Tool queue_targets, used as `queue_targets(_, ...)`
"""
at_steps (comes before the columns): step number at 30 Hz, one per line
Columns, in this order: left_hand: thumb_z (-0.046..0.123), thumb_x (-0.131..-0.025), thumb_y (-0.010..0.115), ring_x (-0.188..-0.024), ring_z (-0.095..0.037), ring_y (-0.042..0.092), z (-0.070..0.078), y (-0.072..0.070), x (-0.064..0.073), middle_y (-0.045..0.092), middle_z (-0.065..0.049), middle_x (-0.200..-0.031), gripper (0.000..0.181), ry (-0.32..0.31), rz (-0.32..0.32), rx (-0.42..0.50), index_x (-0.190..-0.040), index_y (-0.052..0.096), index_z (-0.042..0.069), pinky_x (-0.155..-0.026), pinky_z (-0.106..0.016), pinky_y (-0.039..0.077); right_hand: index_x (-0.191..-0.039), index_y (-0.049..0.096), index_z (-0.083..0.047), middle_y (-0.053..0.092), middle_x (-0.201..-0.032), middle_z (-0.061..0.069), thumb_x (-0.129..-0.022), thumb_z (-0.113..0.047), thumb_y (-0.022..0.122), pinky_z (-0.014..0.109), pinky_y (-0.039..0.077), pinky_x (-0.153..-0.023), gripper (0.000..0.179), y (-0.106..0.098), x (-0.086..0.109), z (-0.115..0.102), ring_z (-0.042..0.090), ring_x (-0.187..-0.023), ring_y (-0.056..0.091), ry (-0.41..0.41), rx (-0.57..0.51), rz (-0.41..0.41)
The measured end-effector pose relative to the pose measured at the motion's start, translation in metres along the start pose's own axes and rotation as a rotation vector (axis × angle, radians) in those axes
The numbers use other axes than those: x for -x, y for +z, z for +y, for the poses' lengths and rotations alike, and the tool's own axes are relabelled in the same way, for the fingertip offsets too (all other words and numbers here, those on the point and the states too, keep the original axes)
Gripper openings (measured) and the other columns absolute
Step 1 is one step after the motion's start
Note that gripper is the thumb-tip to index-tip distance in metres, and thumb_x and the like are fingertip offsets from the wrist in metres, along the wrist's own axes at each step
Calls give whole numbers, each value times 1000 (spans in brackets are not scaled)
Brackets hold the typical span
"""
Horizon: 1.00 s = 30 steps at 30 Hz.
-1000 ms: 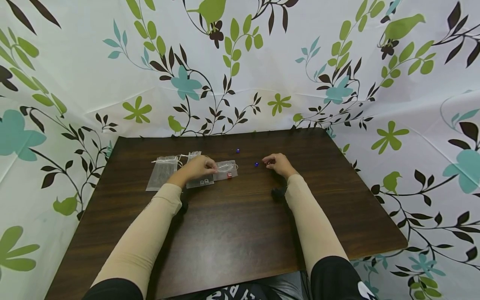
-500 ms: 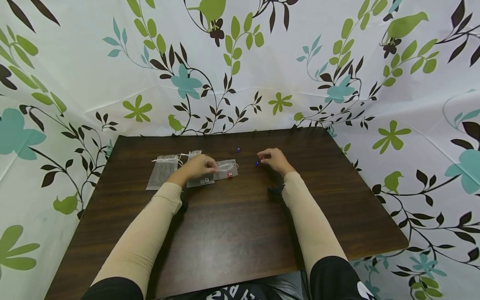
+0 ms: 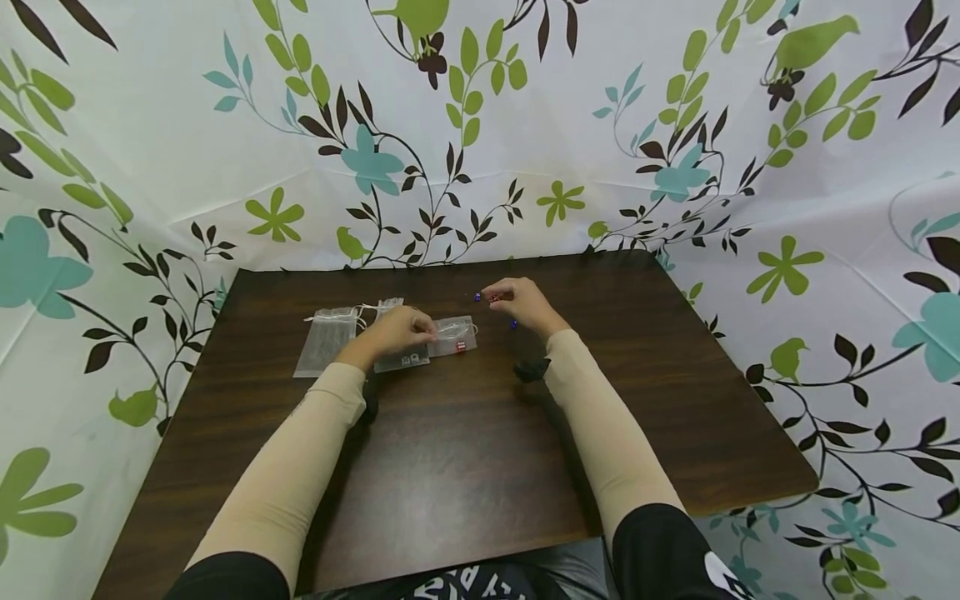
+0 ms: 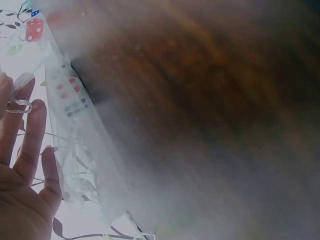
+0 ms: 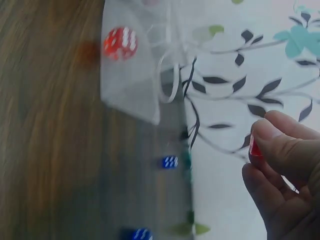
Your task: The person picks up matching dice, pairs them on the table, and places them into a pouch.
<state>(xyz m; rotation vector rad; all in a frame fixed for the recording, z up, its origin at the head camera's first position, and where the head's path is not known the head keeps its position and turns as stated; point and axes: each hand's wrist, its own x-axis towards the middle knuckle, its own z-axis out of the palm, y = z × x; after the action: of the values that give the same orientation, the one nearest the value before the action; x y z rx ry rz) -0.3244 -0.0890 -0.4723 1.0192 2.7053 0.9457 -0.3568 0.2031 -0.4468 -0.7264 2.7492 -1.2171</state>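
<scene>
Closest to you, your black shirt [image 3: 483, 585] w/ white lettering is showing only partly, cut off at the bottom, & your beige sleeves [image 3: 285, 467] are spanning the tbl [image 3: 450, 500], a dark brown wood-grain top w/ a soft sheen. By your R wrist a black lump [image 3: 531, 369] is showing, too dark to make out.

Your L hand [image 3: 397, 331] is resting over the bags, thumb & index pinching a clear strip of the rightmost bag [image 3: 442, 344]; can't tell if that's ribbon or fabric, as the thumb is mostly cut off in the L wrist view. That sheer, crinkly drawstring bag is holding a red cubic die [image 3: 461, 346], white pips showing. The middle bag [image 3: 388, 364], partly hidden under your hand, is holding white dice [image 4: 72, 95] w/ red & blue pips; the count's too blurry. The leftmost bag [image 3: 322, 346] is lying flat beside it.

Your R hand [image 3: 528, 305] is hovering over the tbl, pinching a glossy red die [image 5: 255, 146] btwn thumb & fingers, most of it hidden. The near blue die [image 3: 513, 324] is sitting just your side of that hand, the far blue die [image 3: 477, 297] just L of its fingertips. Beyond, a creased white cloth [image 3: 187, 142] is hanging, printed w/ green, teal & brown leaves & birds.
</scene>
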Motion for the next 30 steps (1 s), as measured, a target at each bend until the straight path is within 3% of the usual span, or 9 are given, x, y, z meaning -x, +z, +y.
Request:
queue_targets(14,9,-93,75,-89,-22,66,-2,0,0,74,-7,-93,6,34,14,-10,-91,78,5,-81,-41,53,-123,72,-2,73,-116,11,-94,-4,71,36,53,-93,30,11,-16,-32,23,-104,68,-72,70,-50)
queue_targets(30,11,-94,74,-80,-16,64,1,0,-2,75,-1,-88,8,-6,-11,-6,-92,78,6,-75,-37,53,-123,71,0,72,-115,10,-95,-7,71,33,53,-90,28,37,-22,-47,22,-105,66,-140,109,-165)
